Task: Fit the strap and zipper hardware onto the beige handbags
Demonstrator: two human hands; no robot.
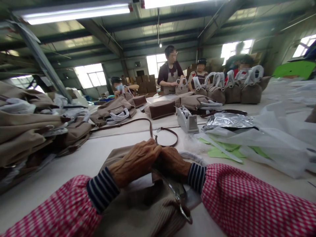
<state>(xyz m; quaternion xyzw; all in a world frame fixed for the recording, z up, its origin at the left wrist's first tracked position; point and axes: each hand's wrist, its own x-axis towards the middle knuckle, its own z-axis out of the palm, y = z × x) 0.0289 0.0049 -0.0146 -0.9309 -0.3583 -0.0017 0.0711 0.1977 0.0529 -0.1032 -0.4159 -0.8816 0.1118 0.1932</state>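
White table (86, 158) under lamps (79, 13), with one bag (138, 214) on it.
Left hand (137, 161) and right hand (174, 161) meet, closed on the bag; which part they pinch, I cannot tell.

Cannot see most fingertips of the left hand (138, 161) or right hand (174, 161), nor tell their exact hold on the near bag (148, 214). Cannot follow that bag past the bottom edge, the left sleeve (56, 207) past the bottom left, or the right sleeve (254, 197) past the right. Cannot count the overlapping bags in the left pile (29, 131), cut off at left. Cannot identify the contents of the silvery wrapping (230, 120) or read the blurred far faces.
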